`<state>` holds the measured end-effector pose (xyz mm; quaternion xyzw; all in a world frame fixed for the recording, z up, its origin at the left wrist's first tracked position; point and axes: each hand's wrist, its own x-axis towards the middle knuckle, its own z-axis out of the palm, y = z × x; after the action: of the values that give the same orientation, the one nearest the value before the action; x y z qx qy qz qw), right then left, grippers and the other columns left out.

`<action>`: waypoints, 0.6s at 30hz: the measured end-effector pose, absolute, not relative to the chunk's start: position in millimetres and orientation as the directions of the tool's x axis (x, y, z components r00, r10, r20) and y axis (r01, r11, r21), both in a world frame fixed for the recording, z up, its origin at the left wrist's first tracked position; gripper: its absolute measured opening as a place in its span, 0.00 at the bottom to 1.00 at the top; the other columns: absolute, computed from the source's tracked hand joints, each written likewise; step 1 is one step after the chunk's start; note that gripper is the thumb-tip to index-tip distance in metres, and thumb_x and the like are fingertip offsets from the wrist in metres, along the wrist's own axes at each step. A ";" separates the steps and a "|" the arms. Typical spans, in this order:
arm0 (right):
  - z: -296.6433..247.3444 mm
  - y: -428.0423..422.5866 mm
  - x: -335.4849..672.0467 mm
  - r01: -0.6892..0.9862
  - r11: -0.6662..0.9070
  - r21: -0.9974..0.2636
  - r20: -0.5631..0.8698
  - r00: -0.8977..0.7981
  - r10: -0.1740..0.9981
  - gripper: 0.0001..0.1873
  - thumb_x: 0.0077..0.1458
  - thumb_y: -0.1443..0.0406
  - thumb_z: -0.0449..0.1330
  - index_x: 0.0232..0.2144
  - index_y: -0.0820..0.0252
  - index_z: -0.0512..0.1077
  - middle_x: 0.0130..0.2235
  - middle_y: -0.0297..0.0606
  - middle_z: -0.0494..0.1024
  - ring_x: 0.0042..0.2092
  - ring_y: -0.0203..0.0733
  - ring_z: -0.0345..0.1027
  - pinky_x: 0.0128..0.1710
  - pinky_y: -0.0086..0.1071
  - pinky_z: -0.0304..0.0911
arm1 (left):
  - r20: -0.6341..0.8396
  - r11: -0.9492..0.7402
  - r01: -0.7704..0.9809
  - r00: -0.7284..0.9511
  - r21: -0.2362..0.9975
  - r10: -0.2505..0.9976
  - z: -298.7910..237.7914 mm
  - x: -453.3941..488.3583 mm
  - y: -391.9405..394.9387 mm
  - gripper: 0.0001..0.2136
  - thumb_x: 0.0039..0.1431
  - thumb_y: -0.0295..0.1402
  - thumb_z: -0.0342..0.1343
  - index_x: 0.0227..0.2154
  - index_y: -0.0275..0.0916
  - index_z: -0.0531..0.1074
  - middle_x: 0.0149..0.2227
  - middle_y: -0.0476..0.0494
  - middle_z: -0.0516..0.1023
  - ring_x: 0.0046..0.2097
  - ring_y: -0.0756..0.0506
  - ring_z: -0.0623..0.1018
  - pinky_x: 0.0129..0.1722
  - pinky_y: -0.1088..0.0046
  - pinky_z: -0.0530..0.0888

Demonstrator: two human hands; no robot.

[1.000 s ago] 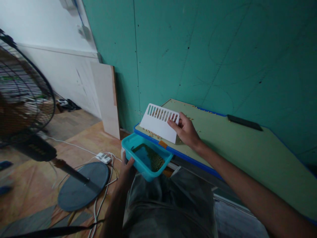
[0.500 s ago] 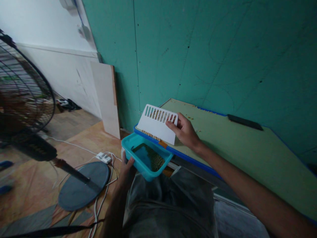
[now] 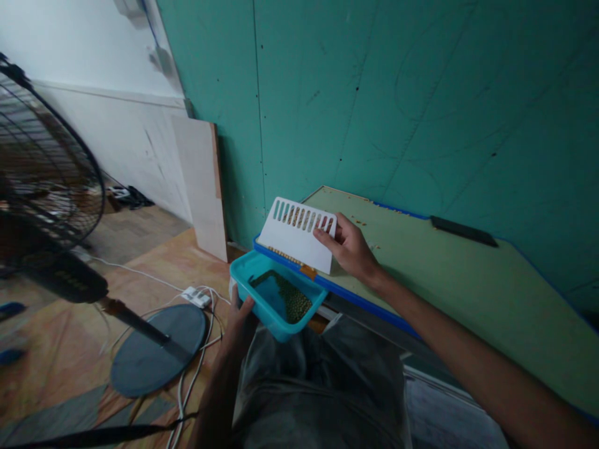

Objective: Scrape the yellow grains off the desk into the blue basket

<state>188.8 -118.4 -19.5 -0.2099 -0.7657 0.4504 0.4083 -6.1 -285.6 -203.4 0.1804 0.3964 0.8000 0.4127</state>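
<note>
My right hand (image 3: pixel 350 248) grips a white slotted plastic panel (image 3: pixel 296 237), standing it on edge at the near left corner of the green table (image 3: pixel 468 280). A thin line of small yellowish grains lies along the panel's lower edge at the blue table rim. My left hand (image 3: pixel 241 321) holds a teal plastic tub (image 3: pixel 262 293) from below, just under that table corner, over my lap. Small green beans (image 3: pixel 292 302) lie in the tub's right half.
A standing fan (image 3: pixel 47 206) with a round base (image 3: pixel 154 349) is on the floor at left, with white cables and a power strip (image 3: pixel 196 298) beside it. A wooden board (image 3: pixel 203 187) leans on the teal wall. A black flat object (image 3: pixel 461 231) lies at the table's back edge.
My right hand has slid the white panel a little to the left, toward the table corner. The tub and my left hand have stayed where they were.
</note>
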 end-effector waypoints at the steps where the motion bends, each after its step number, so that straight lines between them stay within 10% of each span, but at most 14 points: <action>1: -19.2 -118.7 188.9 -0.043 0.506 -0.861 0.435 -0.579 0.690 0.21 0.59 0.46 0.69 0.38 0.52 0.68 0.40 0.38 0.84 0.40 0.46 0.80 0.37 0.37 0.75 | -0.034 -0.350 -0.517 -0.595 0.781 0.803 -202.7 -5.8 -285.9 0.32 0.52 0.43 0.77 0.58 0.51 0.71 0.49 0.44 0.84 0.47 0.36 0.86 0.52 0.53 0.83; 18: -17.9 -120.5 188.3 -0.067 0.485 -0.872 0.427 -0.588 0.687 0.21 0.59 0.47 0.70 0.38 0.53 0.68 0.40 0.38 0.84 0.40 0.45 0.80 0.37 0.37 0.75 | -0.028 -0.357 -0.518 -0.595 0.778 0.803 -207.8 -8.1 -284.6 0.34 0.51 0.44 0.77 0.59 0.51 0.71 0.52 0.42 0.84 0.48 0.35 0.86 0.53 0.51 0.82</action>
<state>188.3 -120.5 -17.9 -0.2038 -0.7601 0.4649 0.4056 -8.1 -284.6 -207.8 0.1827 0.3907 0.8031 0.4111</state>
